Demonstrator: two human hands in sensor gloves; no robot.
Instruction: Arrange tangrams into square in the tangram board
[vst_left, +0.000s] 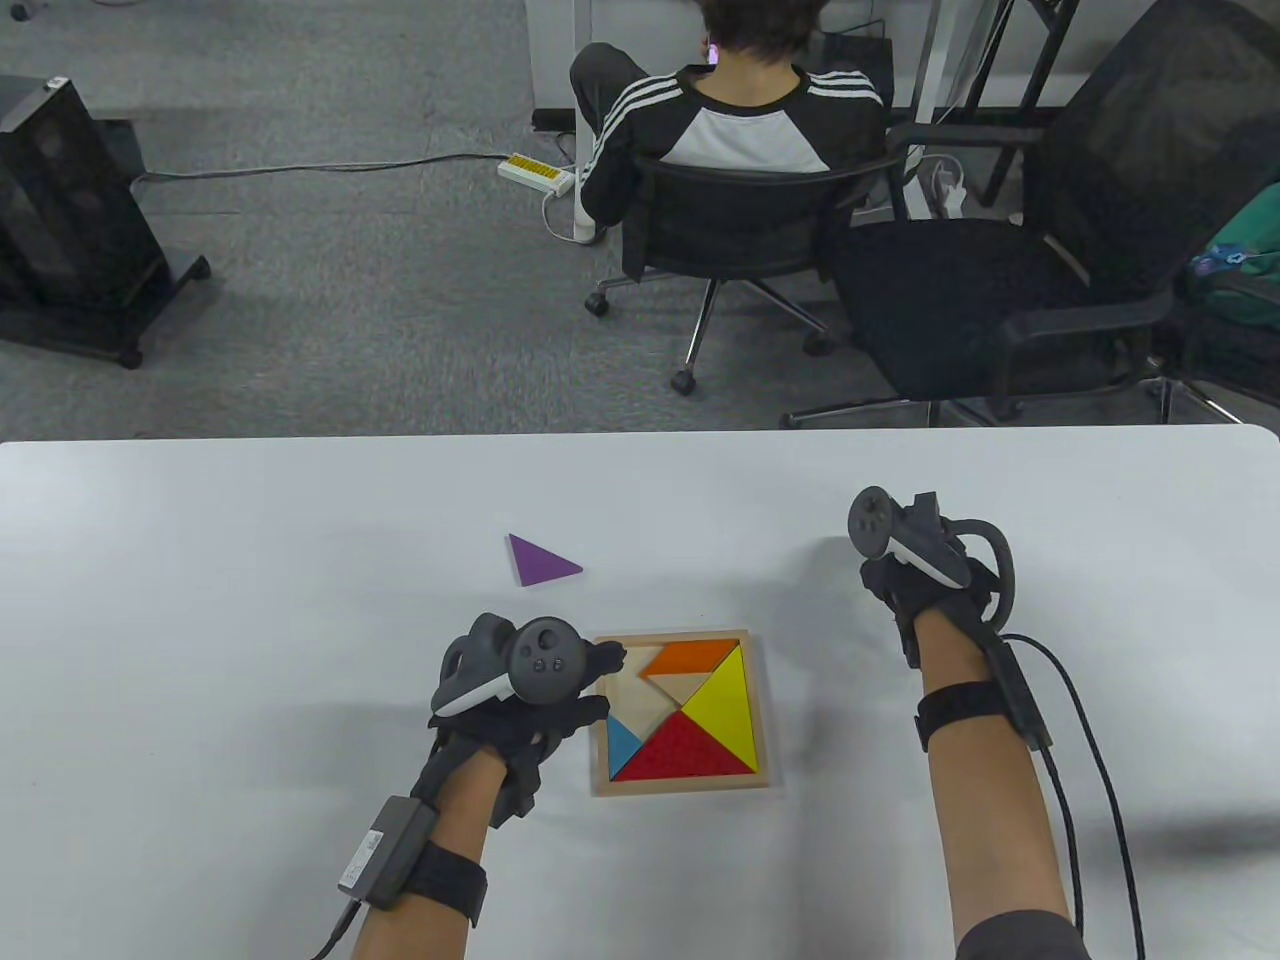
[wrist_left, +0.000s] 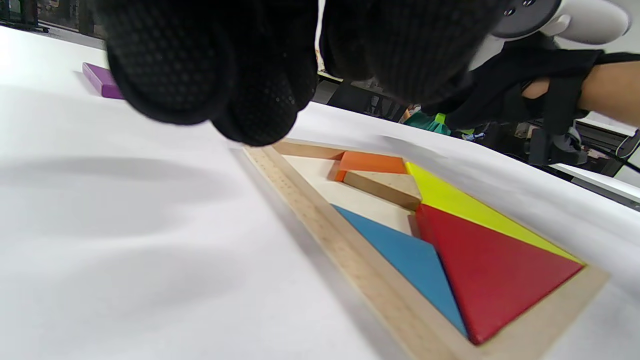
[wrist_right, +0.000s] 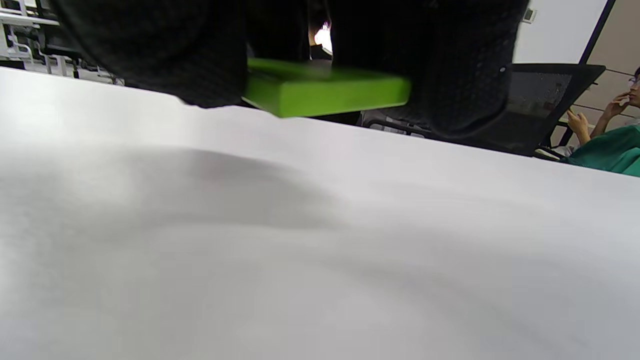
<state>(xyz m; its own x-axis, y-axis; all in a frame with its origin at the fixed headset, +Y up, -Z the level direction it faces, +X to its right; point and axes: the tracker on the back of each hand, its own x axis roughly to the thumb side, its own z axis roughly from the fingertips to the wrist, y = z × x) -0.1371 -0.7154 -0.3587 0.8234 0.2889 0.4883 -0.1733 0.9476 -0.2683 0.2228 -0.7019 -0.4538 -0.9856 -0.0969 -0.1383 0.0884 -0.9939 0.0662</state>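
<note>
The wooden tangram board (vst_left: 682, 785) (wrist_left: 320, 220) lies near the table's front edge. It holds an orange piece (vst_left: 690, 657) (wrist_left: 372, 162), a yellow triangle (vst_left: 722, 705) (wrist_left: 470, 207), a red triangle (vst_left: 683, 752) (wrist_left: 492, 265), a blue triangle (vst_left: 620, 745) (wrist_left: 405, 255) and a plain wood piece (vst_left: 682, 688) (wrist_left: 387, 187). A purple triangle (vst_left: 538, 560) (wrist_left: 100, 81) lies loose behind the board. My left hand (vst_left: 590, 690) rests at the board's left edge, holding nothing. My right hand (vst_left: 885, 580), off to the board's right, pinches a green piece (wrist_right: 325, 90) just above the table.
A person sits on an office chair (vst_left: 740, 230) beyond the table's far edge, with a second black chair (vst_left: 1040, 270) to the right. White table surface (vst_left: 250, 600) stretches to the left and right of the board.
</note>
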